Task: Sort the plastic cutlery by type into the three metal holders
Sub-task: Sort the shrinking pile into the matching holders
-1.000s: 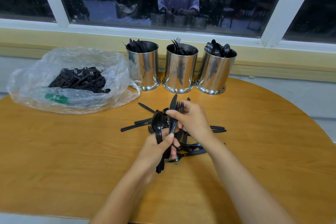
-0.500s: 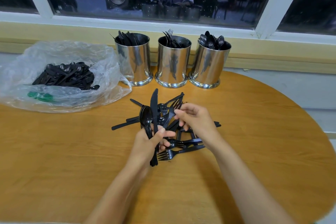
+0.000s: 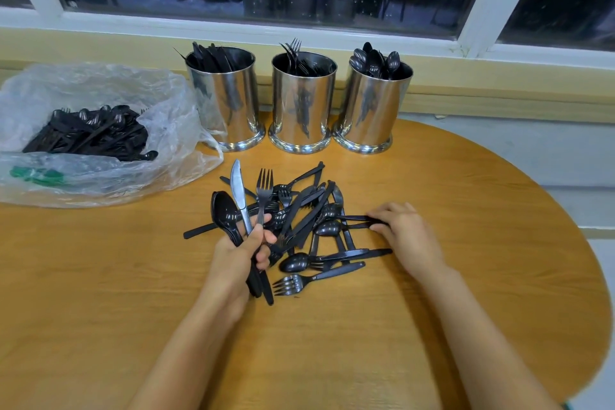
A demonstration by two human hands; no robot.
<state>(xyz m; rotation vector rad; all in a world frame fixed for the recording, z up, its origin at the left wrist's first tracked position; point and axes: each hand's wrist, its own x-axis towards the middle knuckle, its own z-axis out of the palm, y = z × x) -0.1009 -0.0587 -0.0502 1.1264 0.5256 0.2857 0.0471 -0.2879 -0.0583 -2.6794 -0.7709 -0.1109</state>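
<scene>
A loose pile of black plastic cutlery lies in the middle of the round wooden table. My left hand grips a bunch standing upright: a spoon, a knife and a fork. My right hand pinches the handle of a spoon at the pile's right side. Three metal holders stand at the back: the left holder with knives, the middle holder with forks, the right holder with spoons.
A clear plastic bag with several more black cutlery pieces lies at the back left, touching the left holder. A window sill and window run behind the holders. The table's curved edge falls away at the right.
My right hand has left the bunch and moved right onto a spoon handle at the pile's edge. A fork now stands in my left hand beside the knife and spoon.
</scene>
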